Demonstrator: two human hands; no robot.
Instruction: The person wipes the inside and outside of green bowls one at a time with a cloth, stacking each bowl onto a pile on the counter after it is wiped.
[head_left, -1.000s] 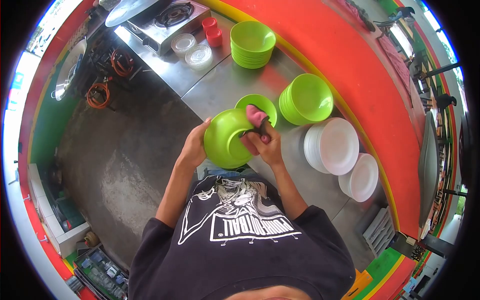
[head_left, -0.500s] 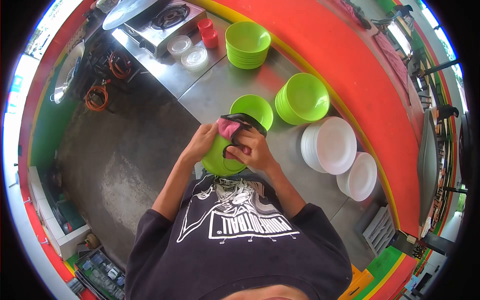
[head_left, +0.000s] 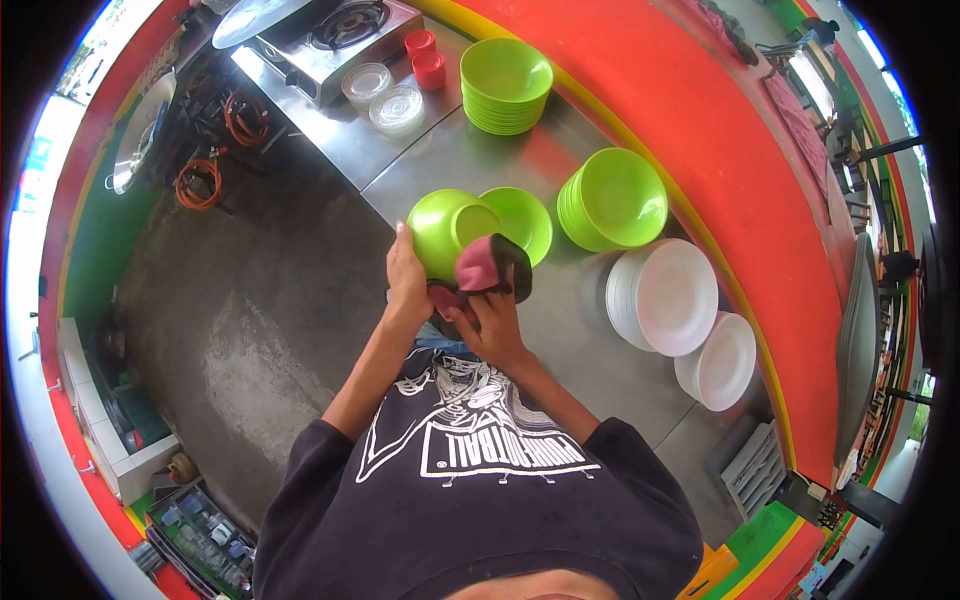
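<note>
A green bowl is tilted with its underside and foot ring showing, held at its left edge by my left hand. My right hand grips a pink and black cloth against the bowl's lower right side. Part of the cloth hangs between my two hands. Just behind the held bowl, another green bowl rests upright on the steel counter, partly covered by it.
Two stacks of green bowls stand farther back and right. White plates are piled in two stacks at the right. A gas stove, red cups and clear lids sit at the upper left of the counter.
The held bowl has been turned from its inside to its underside and raised forward. My left hand has moved up its left edge, and my right hand with the cloth is now lower.
</note>
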